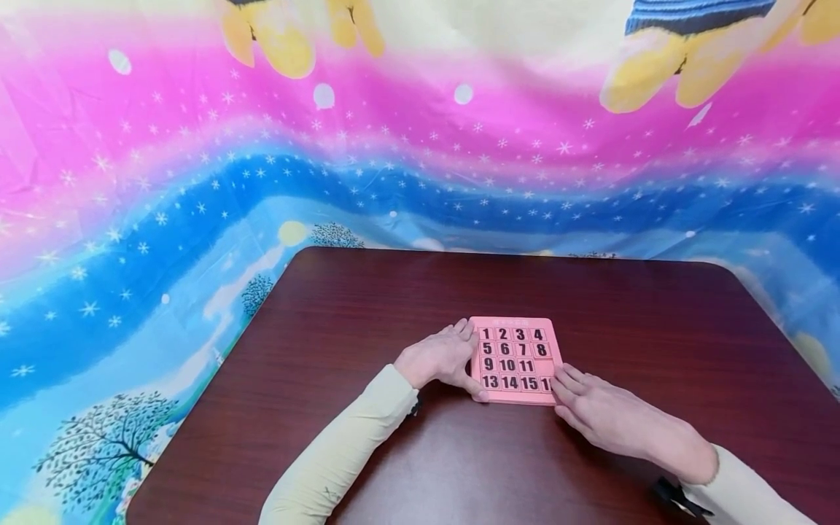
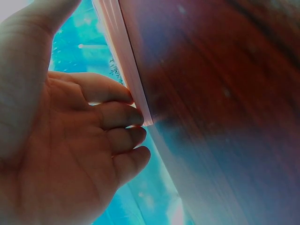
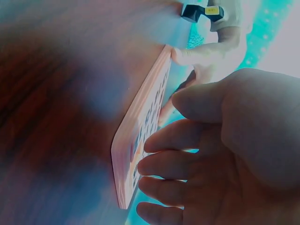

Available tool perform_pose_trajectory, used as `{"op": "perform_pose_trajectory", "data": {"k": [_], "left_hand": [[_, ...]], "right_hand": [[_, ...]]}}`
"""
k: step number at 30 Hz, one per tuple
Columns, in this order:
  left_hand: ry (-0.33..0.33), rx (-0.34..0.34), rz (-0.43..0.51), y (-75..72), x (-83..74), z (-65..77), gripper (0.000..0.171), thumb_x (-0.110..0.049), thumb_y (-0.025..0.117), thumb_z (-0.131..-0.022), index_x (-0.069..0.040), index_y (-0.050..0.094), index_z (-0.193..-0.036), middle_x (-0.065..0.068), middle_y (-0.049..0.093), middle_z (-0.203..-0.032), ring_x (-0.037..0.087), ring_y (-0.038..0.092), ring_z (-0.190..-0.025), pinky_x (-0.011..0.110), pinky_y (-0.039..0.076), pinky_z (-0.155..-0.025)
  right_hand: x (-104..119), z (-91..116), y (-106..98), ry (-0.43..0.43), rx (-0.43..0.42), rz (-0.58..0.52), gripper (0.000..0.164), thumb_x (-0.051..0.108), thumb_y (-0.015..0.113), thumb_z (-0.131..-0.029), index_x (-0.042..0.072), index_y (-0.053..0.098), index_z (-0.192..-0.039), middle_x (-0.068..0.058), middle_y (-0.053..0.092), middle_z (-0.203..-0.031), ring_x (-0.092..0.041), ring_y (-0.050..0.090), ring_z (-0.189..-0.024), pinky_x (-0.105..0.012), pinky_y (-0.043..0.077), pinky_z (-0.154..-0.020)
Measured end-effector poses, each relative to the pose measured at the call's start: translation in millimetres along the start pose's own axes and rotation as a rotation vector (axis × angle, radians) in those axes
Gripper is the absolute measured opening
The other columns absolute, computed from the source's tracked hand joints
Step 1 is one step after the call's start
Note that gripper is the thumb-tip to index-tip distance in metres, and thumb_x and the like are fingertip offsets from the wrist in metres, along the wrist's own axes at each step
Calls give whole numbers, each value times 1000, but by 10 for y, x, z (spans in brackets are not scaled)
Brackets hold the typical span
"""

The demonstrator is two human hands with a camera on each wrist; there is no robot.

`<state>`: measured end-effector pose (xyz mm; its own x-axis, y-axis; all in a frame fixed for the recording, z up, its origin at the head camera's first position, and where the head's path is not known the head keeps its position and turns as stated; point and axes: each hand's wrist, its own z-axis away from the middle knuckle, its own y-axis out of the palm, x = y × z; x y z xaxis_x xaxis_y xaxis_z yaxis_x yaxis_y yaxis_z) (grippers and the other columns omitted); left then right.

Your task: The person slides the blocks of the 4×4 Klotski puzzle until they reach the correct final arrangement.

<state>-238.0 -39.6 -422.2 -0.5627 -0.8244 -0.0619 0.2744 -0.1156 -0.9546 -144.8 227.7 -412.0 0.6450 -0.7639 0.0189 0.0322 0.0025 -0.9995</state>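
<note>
A pink number sliding puzzle lies flat on the dark table, its black numerals facing up. Tiles 1 to 11 and 13 to 15 can be read, and a bare slot shows right of the 11. The lower right tile is partly hidden by fingertips. My left hand holds the puzzle's left side, thumb at the near corner, fingers along the edge toward the far corner. My right hand reaches in from the right with fairly straight fingers, their tips at the puzzle's lower right edge. In the right wrist view its fingers stretch over the puzzle's side.
The brown wooden table has rounded far corners. Behind and to the left hangs a pink and blue printed cloth with snowflakes and trees. Black straps sit at the wrists over pale sleeves.
</note>
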Motion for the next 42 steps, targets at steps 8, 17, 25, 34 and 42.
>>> {"op": "perform_pose_trajectory", "data": {"k": [8,17,25,34,42], "left_hand": [[2,4,8,-7,-1,13,123,-77,69,-69,-5,20,-157,15,12,-165,25,11,-154,33,17,-127],[4,-4,11,6,10,25,125,-77,69,-69,-4,19,-157,15,12,-165,26,12,-154,34,18,-127],[4,-2,11,11,10,29,123,-77,69,-69,-5,20,-156,14,12,-165,25,12,-154,33,18,-127],[-2,6,13,-4,2,17,123,-77,69,-69,-7,20,-157,12,11,-166,24,10,-154,32,16,-127],[17,9,0,-2,7,-2,122,-77,69,-68,-6,22,-156,13,14,-165,25,11,-154,31,15,-127]], "right_hand": [[34,-3,46,-13,3,9,44,26,58,-97,-3,61,-129,-23,58,-136,-41,52,-131,-57,46,-105],[15,-57,79,-6,-31,56,41,25,60,-95,-2,63,-126,-22,60,-133,-41,53,-129,-58,48,-102],[-49,-131,67,-1,-28,67,40,23,59,-96,-1,62,-128,-22,59,-136,-41,52,-130,-59,48,-101],[-134,-199,75,24,-3,36,44,23,57,-97,-2,57,-134,-23,53,-142,-43,47,-134,-61,45,-104],[-164,-191,43,46,25,-6,47,25,57,-98,-3,56,-134,-25,51,-143,-44,46,-135,-62,44,-104]]}}
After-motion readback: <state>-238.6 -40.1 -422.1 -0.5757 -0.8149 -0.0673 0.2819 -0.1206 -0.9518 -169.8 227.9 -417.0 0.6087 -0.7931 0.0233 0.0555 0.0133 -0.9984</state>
